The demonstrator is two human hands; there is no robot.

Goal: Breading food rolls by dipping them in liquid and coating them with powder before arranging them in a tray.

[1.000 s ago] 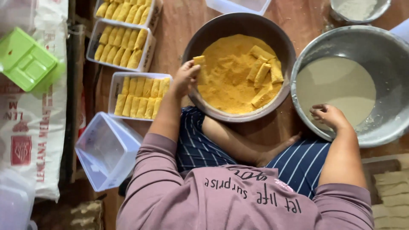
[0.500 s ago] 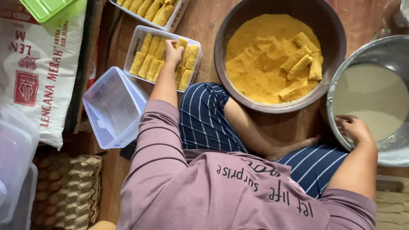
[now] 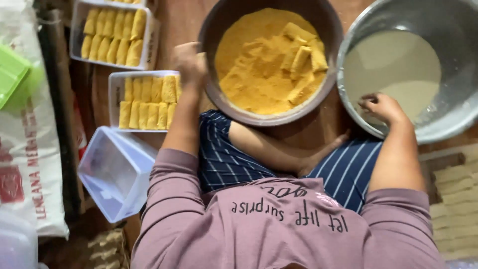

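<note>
Left hand (image 3: 189, 62) blurred, raised at the near-left rim of the dark round bowl (image 3: 271, 60); grip state impossible to tell, nothing visibly held. Inside that bowl, to the right of the hand: yellow-orange crumb coating (image 3: 254, 69) with several coated rolls (image 3: 301, 55) half-buried toward the far right side. Just left of the hand: a clear rectangular tray (image 3: 115, 99) holding a row of crumbed yellow rolls (image 3: 149, 102), packed side by side. Beyond it, farther away: a second clear tray (image 3: 149, 47), filled the same way. Nearer than the filled tray, down-left of the hand: an empty clear rectangular box (image 3: 117, 172), tilted.

Right hand (image 3: 381, 107) curled loosely, fingers bent down over the near-left rim of the shiny metal basin (image 3: 448, 30), fingertips at the edge of the pale batter (image 3: 393, 74); nothing gripped.

Far left of the left hand: a white sack (image 3: 30, 164) with red printed lettering and a red emblem, lying flat; above it a bright green plastic lid (image 3: 12, 72). At the right edge, near the right elbow: stacked pale wrapper sheets (image 3: 455, 199).
</note>
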